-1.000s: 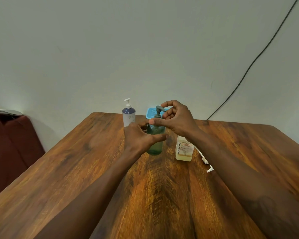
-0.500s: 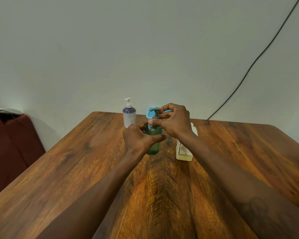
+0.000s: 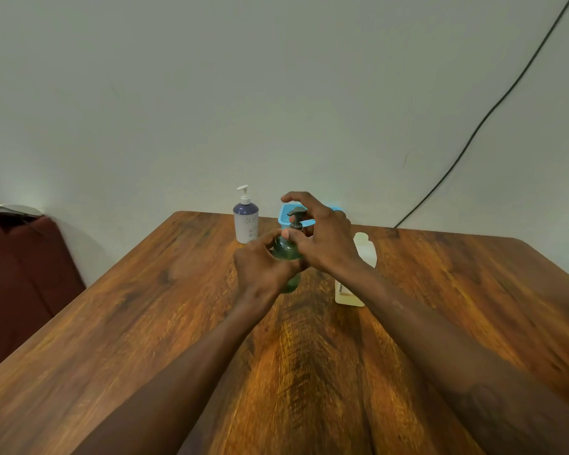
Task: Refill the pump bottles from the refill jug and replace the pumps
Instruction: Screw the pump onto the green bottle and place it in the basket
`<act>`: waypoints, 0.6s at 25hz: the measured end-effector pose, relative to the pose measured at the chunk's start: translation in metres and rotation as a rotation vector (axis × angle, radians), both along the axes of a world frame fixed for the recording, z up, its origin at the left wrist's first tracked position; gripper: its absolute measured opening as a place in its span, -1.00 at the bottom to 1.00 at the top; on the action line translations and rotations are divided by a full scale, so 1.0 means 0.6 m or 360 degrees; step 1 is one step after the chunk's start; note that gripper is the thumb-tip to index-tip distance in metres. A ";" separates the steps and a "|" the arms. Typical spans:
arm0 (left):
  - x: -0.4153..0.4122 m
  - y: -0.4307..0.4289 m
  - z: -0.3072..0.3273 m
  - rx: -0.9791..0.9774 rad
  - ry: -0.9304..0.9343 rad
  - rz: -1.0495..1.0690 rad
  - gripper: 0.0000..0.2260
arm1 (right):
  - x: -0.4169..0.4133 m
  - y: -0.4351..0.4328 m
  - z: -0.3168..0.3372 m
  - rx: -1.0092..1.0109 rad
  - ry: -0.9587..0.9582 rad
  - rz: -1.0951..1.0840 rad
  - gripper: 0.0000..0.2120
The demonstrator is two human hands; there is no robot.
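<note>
A green pump bottle (image 3: 288,249) stands upright on the wooden table (image 3: 145,307). My left hand (image 3: 263,264) wraps around its body from the left. My right hand (image 3: 322,238) pinches the collar of its dark grey pump (image 3: 297,215) with thumb and fingers, the pump sitting in the bottle's neck. A white and blue pump bottle (image 3: 245,221) with its white pump on stands behind and to the left. The pale yellow refill jug (image 3: 352,287) stands right of the green bottle, partly hidden by my right wrist.
A light blue perforated basket (image 3: 286,214) sits behind the green bottle near the table's far edge. A black cable (image 3: 473,133) runs up the wall at the right. A dark red seat (image 3: 20,267) stands left of the table.
My right hand has turned around the pump's collar, its fingers now spread higher. The pump's nozzle has swung round. My left hand kept hold of the bottle. The view has shifted slightly.
</note>
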State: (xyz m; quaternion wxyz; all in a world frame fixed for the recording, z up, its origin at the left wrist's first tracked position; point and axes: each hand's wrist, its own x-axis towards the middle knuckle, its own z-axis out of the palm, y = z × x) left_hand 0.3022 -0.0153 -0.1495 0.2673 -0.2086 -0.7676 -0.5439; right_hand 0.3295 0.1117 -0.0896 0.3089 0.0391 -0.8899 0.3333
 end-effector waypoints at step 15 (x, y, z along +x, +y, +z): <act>-0.110 0.016 0.042 0.0024 -0.0006 -0.0048 -0.52 | -0.103 0.004 0.022 -0.0167 0.0010 -0.0188 -0.60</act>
